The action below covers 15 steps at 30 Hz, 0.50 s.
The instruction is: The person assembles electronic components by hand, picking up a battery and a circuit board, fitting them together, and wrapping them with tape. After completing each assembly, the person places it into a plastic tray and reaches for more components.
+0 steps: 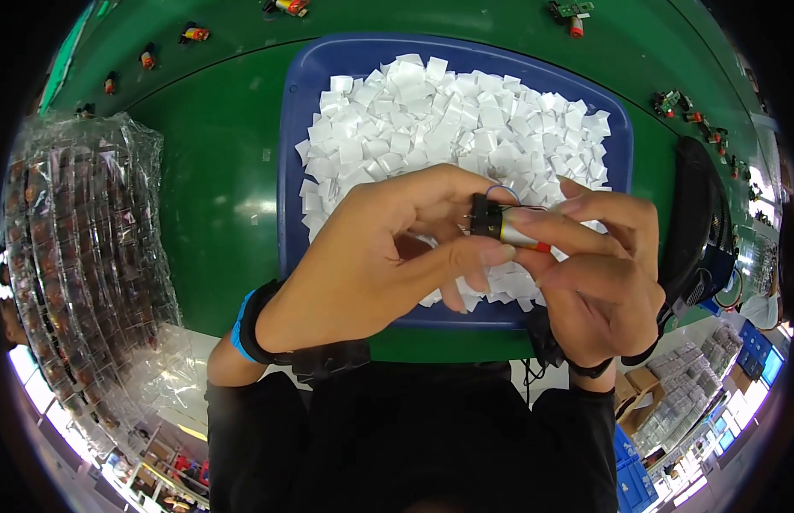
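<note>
Both hands meet over the near part of a blue tray (292,171) filled with small white square slips (414,111). Between them is a small wired cylinder (518,238), silvery with yellow and red at its ends, that looks like a battery cell. A black plastic piece (485,215) with thin metal pins sits at its left end, and fine wires loop above it. My left hand (388,248) pinches the black end between thumb and fingers. My right hand (598,265) has its fingertips closed on the cylinder's right part. Fingers hide some of the cylinder.
A stack of clear plastic compartment trays (89,239) stands at the left. Small red-and-yellow parts (195,34) and green circuit boards (573,10) lie along the green work surface (217,205). A black curved object (694,205) is at the right.
</note>
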### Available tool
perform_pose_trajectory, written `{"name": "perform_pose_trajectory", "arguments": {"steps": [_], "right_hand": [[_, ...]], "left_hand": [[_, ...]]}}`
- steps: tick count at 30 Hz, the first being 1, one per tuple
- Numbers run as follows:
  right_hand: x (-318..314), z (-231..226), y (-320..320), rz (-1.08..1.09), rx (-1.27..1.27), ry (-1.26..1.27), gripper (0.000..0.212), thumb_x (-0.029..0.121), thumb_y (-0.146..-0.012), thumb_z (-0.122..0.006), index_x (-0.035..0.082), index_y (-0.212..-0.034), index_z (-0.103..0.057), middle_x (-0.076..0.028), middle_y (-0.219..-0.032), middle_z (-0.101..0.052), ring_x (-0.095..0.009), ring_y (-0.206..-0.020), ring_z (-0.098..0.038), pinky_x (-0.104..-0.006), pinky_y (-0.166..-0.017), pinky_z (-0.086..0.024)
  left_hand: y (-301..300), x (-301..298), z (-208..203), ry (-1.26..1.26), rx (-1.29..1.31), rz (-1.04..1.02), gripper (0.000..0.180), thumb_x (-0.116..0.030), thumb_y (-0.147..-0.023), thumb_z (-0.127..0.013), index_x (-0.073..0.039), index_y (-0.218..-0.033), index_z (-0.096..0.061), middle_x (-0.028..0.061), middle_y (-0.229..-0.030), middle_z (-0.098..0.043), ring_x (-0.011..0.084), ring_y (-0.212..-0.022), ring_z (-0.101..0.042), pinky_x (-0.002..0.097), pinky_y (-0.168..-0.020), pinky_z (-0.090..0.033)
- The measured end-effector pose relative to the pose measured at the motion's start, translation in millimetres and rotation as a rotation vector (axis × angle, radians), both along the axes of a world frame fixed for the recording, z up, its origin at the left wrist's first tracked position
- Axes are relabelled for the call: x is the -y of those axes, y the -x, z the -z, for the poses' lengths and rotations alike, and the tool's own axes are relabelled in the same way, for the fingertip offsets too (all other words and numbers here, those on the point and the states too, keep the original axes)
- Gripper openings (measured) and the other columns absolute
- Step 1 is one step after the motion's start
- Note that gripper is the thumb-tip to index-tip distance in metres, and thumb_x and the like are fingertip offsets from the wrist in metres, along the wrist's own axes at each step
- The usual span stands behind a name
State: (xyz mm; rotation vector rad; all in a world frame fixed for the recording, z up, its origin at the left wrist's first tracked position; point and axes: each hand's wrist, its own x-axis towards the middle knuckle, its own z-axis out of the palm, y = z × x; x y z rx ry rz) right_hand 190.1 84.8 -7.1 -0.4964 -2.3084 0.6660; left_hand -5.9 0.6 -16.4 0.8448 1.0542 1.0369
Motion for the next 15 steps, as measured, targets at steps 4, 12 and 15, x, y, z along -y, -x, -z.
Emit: {"name": "perform_pose_trajectory", "arguments": {"steps": [4,12,15], "right_hand": [[-3,-12,-1,0.037,0.038,-0.073,0.031,0.000,-0.073,-0.083,0.002,-0.093,-0.060,-0.019,-0.095,-0.073,-0.027,-0.097,-0.063,-0.0426,-0.085,-0.057],[3,-1,-11,0.034,-0.111,0.391,0.039,-0.003,-0.075,-0.081,-0.004,-0.107,-0.059,-0.018,-0.098,-0.067,-0.021,-0.083,-0.066,-0.0328,-0.074,-0.057],[4,3,-4,0.039,-0.156,0.372,0.038,-0.006,-0.077,-0.079,-0.004,-0.109,-0.058,-0.017,-0.096,-0.068,-0.018,-0.078,-0.066,-0.0289,-0.070,-0.056]], "left_hand": [[-3,0,3,-0.047,0.099,-0.083,0.032,0.000,-0.095,-0.062,0.007,-0.125,-0.054,0.0216,-0.118,-0.066,0.0210,-0.084,-0.071,0.0294,-0.061,-0.061],[-11,-3,7,-0.246,0.046,-0.221,0.035,0.000,-0.093,-0.065,0.008,-0.125,-0.051,0.0237,-0.120,-0.065,0.0232,-0.093,-0.071,0.0303,-0.069,-0.062],[-11,-4,11,-0.364,-0.082,-0.206,0.034,0.003,-0.093,-0.064,0.006,-0.125,-0.052,0.0216,-0.122,-0.066,0.0230,-0.100,-0.071,0.0285,-0.071,-0.061]]}}
